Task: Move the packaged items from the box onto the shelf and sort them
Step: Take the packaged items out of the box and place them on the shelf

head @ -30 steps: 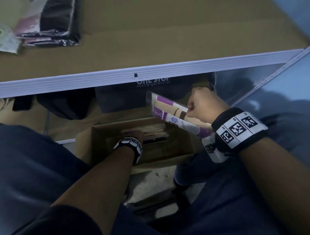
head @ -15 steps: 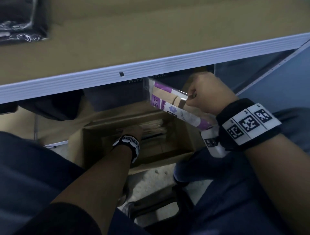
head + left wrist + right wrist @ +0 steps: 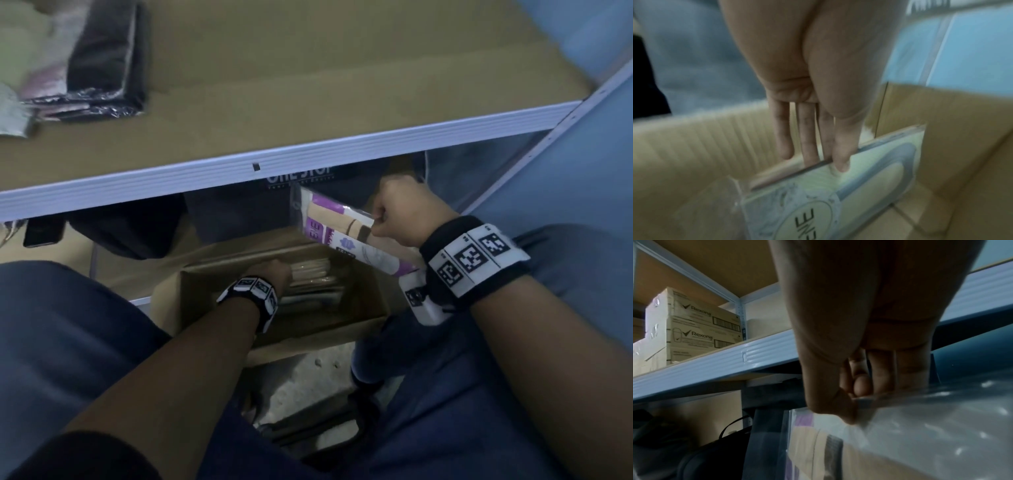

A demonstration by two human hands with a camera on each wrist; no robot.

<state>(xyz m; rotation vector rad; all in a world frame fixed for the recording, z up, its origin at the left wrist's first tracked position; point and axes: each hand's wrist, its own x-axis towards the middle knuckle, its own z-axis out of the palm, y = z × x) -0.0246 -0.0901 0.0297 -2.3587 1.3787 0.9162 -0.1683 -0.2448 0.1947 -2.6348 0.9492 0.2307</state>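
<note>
right hand [image 3: 402, 212] fisted on purple packet [image 3: 337, 229]; left hand [image 3: 818, 97] pinching blurred packet [image 3: 849, 186] in box [image 3: 363, 301]

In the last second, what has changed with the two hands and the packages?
Almost nothing. The right hand still grips the purple package just below the shelf edge; it shows no clear move beyond the camera's own shift. The left hand stays inside the cardboard box, its fingers on a pale package, not yet lifted.
</note>
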